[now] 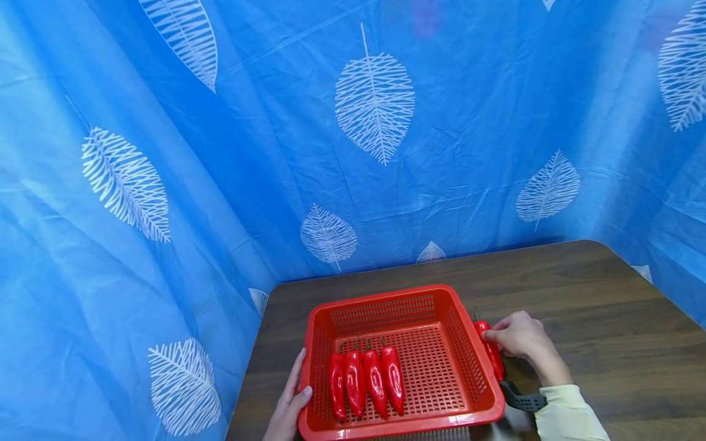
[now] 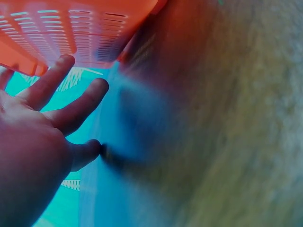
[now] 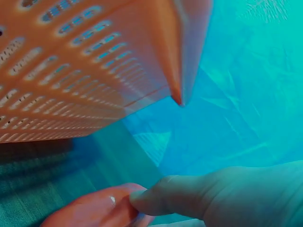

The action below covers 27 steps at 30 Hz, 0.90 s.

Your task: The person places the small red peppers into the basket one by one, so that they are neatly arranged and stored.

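Note:
A red plastic basket (image 1: 402, 422) stands on the table, and several glossy red chili peppers (image 1: 375, 383) lie side by side in its left half. My left hand (image 1: 288, 401) rests against the basket's left side, thumb at the rim. In the left wrist view the fingers (image 2: 78, 106) are spread and fairly straight beside the slotted wall. Just outside the basket's right wall, my right hand (image 1: 521, 335) pinches another red chili pepper (image 1: 493, 352) near its stem end. The right wrist view shows the thumb (image 3: 165, 196) pressed on that pepper (image 3: 94, 208); its other fingers are mostly hidden.
The dark wooden table (image 1: 595, 294) extends to the right of and behind the basket. A blue curtain (image 1: 441, 122) with white leaf prints hangs behind the table and at its left. A black strap (image 1: 521, 399) is on the right wrist.

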### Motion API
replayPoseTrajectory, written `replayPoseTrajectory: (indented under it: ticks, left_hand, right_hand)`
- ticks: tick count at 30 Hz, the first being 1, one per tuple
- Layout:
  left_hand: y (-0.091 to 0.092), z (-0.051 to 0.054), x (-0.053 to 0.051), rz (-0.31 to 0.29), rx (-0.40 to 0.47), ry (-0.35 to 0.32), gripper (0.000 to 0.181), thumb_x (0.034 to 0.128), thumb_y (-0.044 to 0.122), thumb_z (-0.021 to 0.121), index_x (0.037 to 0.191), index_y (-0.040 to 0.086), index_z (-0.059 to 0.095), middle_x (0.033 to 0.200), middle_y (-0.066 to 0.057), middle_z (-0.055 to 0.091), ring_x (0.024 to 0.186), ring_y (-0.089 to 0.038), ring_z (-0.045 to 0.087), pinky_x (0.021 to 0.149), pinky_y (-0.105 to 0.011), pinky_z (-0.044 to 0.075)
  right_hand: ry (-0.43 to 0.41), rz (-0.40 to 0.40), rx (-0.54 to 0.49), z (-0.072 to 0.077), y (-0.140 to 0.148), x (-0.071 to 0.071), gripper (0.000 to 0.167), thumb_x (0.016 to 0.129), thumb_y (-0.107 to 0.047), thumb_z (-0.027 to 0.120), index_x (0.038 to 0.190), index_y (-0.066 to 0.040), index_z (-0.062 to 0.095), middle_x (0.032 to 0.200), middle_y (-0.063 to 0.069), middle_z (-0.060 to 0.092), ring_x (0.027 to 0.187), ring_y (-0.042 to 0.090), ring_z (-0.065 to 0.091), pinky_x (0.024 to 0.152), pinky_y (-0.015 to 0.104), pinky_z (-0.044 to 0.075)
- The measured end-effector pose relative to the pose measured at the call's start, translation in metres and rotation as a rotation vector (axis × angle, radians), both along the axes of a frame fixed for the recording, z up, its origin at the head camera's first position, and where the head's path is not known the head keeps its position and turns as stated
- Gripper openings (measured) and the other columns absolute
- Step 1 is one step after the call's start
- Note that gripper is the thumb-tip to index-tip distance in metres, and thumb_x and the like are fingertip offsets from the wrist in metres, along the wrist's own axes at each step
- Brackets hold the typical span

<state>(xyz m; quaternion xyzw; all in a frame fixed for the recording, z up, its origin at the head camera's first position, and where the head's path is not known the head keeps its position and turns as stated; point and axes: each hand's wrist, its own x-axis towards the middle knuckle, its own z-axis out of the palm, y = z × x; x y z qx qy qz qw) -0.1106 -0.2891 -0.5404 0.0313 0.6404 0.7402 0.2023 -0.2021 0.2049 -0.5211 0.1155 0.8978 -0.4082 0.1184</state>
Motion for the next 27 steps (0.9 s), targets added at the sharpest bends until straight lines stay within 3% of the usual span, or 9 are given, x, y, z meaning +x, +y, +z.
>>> replayPoseTrajectory:
  ticks: [7,12,20,27]
  left_hand:
    - [0.0,0.0,-0.003,-0.008,-0.003,0.008,0.08,0.1189,0.034,0.041,0.176,0.03,-0.015,0.182,-0.027,-0.005,0.159,-0.04,0.04,0.117,-0.055,0.052]
    - [-0.001,-0.001,-0.001,-0.006,-0.001,-0.016,0.079,0.119,0.034,0.041,0.176,0.032,-0.014,0.182,-0.027,-0.005,0.16,-0.041,0.04,0.117,-0.056,0.053]
    - [-0.001,-0.001,0.0,-0.015,0.013,0.008,0.08,0.1188,0.031,0.042,0.176,0.033,-0.014,0.182,-0.027,-0.008,0.16,-0.042,0.037,0.117,-0.056,0.053]
    - [-0.001,-0.001,0.0,-0.019,0.027,0.002,0.081,0.1184,0.033,0.044,0.176,0.033,-0.014,0.182,-0.028,-0.008,0.158,-0.038,0.041,0.117,-0.055,0.053]
  right_hand:
    - [-0.013,-0.038,-0.127,-0.001,0.019,0.001,0.043,0.102,-0.022,0.076,0.12,0.016,0.073,0.092,0.014,0.079,0.078,0.019,0.074,0.073,0.037,0.069]
    - [-0.039,-0.046,-0.207,0.008,0.032,0.002,0.051,0.104,-0.025,0.074,0.13,0.019,0.066,0.098,0.016,0.081,0.083,0.02,0.078,0.077,0.038,0.069]
    - [0.025,-0.044,-0.255,0.042,0.039,0.009,0.062,0.108,-0.032,0.071,0.142,0.019,0.059,0.12,0.031,0.077,0.098,0.033,0.082,0.091,0.049,0.068]
    - [0.13,0.008,-0.24,0.072,0.032,0.015,0.065,0.109,-0.033,0.069,0.146,0.019,0.056,0.128,0.035,0.073,0.103,0.035,0.082,0.086,0.042,0.069]
